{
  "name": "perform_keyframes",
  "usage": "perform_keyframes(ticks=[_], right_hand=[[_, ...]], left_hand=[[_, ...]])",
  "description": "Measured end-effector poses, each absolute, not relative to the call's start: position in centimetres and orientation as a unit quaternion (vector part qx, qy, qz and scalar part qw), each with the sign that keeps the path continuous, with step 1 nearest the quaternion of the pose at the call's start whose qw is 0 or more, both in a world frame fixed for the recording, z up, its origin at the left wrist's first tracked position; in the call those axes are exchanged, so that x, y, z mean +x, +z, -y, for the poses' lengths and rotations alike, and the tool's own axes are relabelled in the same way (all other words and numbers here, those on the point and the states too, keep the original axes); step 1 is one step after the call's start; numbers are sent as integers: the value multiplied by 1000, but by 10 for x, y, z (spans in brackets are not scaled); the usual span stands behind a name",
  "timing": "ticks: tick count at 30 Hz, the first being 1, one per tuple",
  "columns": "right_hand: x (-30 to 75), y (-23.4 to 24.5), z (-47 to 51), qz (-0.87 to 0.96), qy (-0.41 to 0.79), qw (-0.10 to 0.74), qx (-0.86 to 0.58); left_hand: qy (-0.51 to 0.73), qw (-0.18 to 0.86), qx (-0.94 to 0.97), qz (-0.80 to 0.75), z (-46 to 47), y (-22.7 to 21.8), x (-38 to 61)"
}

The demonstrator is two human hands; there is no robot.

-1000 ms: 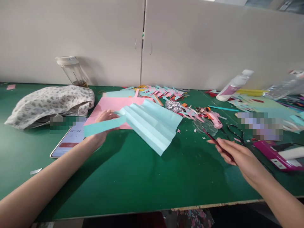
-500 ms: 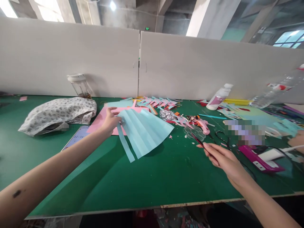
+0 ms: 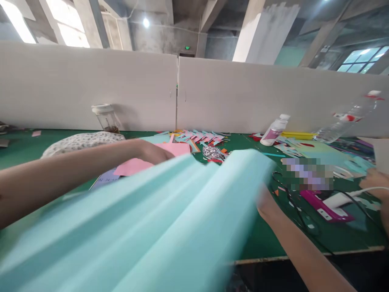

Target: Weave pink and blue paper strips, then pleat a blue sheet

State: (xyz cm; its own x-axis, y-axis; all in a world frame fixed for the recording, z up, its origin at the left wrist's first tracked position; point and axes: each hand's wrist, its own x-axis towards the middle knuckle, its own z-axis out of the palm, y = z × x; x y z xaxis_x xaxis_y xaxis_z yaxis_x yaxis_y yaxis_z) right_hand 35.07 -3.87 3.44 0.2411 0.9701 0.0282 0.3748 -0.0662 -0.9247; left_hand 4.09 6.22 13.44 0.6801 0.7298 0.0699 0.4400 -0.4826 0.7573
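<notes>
A large pleated light-blue paper sheet [image 3: 170,227] is raised close to the camera and smeared by motion. It fills the lower foreground. My left hand [image 3: 150,152] reaches across from the left and closes on the sheet's far top edge, just over a pink sheet [image 3: 136,164] lying on the green table [image 3: 304,243]. My right hand [image 3: 267,207] sits at the blue sheet's right edge. Its fingers are hidden behind the paper, and the scissors seen earlier do not show.
At the back left are a patterned fabric pouch [image 3: 82,140], a tumbler [image 3: 106,117] and a phone [image 3: 105,178]. Paper scraps [image 3: 200,136] lie mid-table. A white bottle [image 3: 275,129], clear bottle [image 3: 346,119], magenta device [image 3: 322,202] and another person's hand [image 3: 375,182] are on the right.
The blue pleated sheet has swung up from the table toward the camera and now blocks the near table. My right hand has pulled in toward it. The view has tilted upward.
</notes>
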Motion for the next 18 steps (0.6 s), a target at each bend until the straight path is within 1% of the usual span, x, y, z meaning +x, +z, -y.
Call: perform_keyframes(ticks=[1,2,3,4,7,8,9,11,12,13,15,17,18], right_hand=[[347,34,36,512,344,446,-649],[343,33,34,503,356,447,-649],[340,32,31,493,365,450,-649],[336,31,29,485,369,454,-650],[329,28,24,465,374,471,-650],[328,27,23,459,374,477,-649],[328,26,22,454,374,483,-648],[329,26,21,446,379,493,-644],[330,27,21,443,382,496,-642],[331,27,21,441,386,497,-640],[333,29,23,439,391,498,-638],[335,30,25,442,385,498,-639],[336,30,26,445,380,497,-640]], left_hand=[[87,350,879,-313,-61,121,53],[5,325,903,-282,-61,108,65],[-48,300,917,-257,-60,97,77],[-66,276,927,-244,-59,87,89],[-64,198,956,-208,-60,71,122],[-50,100,981,-161,-62,70,130],[-33,23,991,-127,-65,69,136],[4,-87,991,-99,-71,71,141],[20,-110,988,-107,-72,72,140],[33,-117,984,-128,-71,73,136],[55,-95,977,-183,-59,73,124],[96,-25,966,-238,-32,67,108],[116,24,964,-237,-14,62,100]])
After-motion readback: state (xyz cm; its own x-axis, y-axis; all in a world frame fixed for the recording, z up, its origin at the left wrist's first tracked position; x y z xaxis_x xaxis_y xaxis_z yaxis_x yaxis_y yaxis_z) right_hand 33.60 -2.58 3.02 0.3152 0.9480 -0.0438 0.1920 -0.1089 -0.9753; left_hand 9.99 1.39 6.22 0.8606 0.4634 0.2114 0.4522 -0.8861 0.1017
